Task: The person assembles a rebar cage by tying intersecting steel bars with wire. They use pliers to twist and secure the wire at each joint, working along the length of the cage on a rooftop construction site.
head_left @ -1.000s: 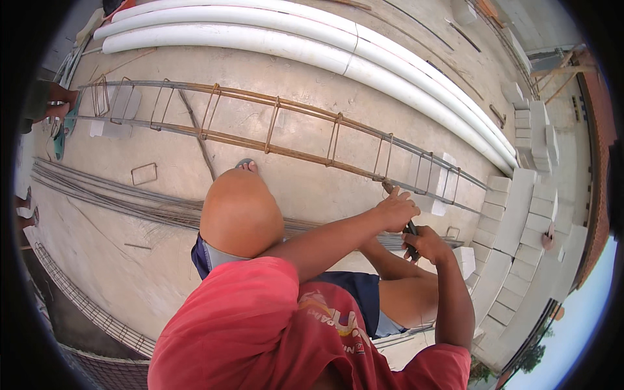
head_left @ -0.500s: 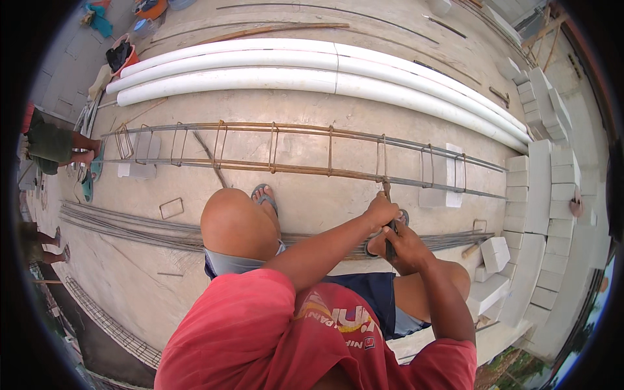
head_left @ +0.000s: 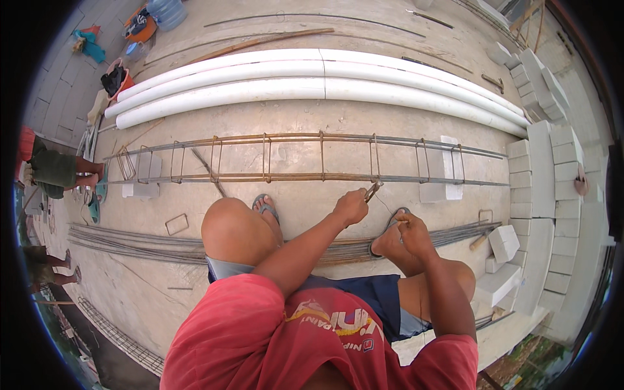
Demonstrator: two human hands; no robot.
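My left hand (head_left: 351, 208) is closed around a pair of pincers (head_left: 372, 191), whose jaws sit just below the near bar of a long rebar cage (head_left: 323, 156), by one of its stirrups. To the right and closer to me, my right hand (head_left: 414, 234) is closed with its fingers pinched together. A thin tie wire (head_left: 390, 210) seems to run between the pincers and those fingers. The cage has rectangular stirrups along parallel bars and rests on white blocks (head_left: 442, 191) near its ends.
Long white pipes (head_left: 260, 93) lie beyond the cage. A bundle of loose bars (head_left: 143, 243) crosses the floor beside my feet. White blocks (head_left: 541, 182) are stacked on the right. Another person's legs (head_left: 84, 172) show at the far left; a hammer (head_left: 494, 82) lies at the back right.
Both hands were together on the pincers at the cage. My right hand has let go of them and drawn away to the right; my left hand has shifted left with the pincers.
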